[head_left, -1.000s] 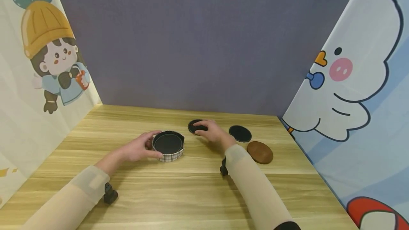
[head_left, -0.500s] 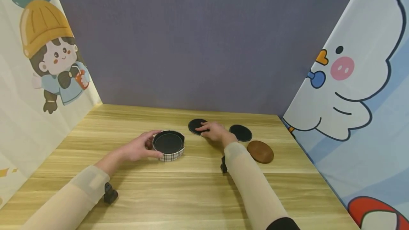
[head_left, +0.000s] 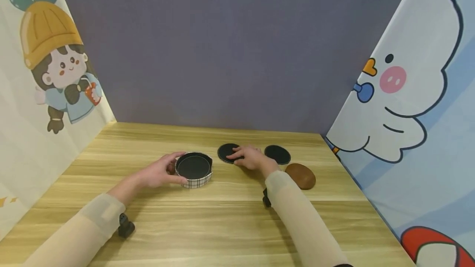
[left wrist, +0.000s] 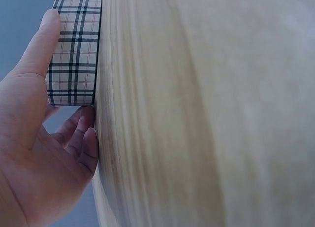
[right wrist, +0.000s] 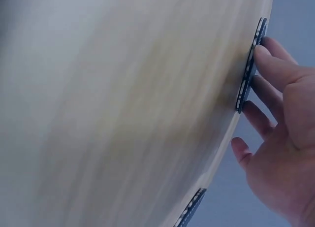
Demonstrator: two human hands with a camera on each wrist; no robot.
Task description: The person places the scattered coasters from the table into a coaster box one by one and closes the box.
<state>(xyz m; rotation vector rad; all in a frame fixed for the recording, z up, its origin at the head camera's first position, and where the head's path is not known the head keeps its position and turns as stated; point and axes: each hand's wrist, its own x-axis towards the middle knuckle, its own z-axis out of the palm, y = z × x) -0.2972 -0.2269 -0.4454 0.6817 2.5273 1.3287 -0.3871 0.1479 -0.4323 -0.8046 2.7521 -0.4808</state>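
Observation:
My left hand [head_left: 161,171] grips the left side of a round, shallow coaster holder [head_left: 193,167], its inside black and its wall plaid. In the left wrist view the thumb lies along the plaid wall [left wrist: 75,54]. The right hand [head_left: 252,158] rests its fingertips on a flat black coaster [head_left: 225,151], which lies on the table to the right of the holder. Seen from the right wrist, thumb and fingers touch this coaster's face and edge [right wrist: 250,69]; it lies flat. The hand covers part of it.
A second black coaster [head_left: 277,154] lies to the right of my right hand, with a brown disc [head_left: 300,176] just in front of it, near the right forearm. Dark grey panel [head_left: 222,52] closes off the back of the wooden table [head_left: 200,226]; printed cloths hang at both sides.
The black coaster under my right fingers has slid slightly toward me, along with the hand. My left hand keeps its grip on the holder, and the view has shifted a little.

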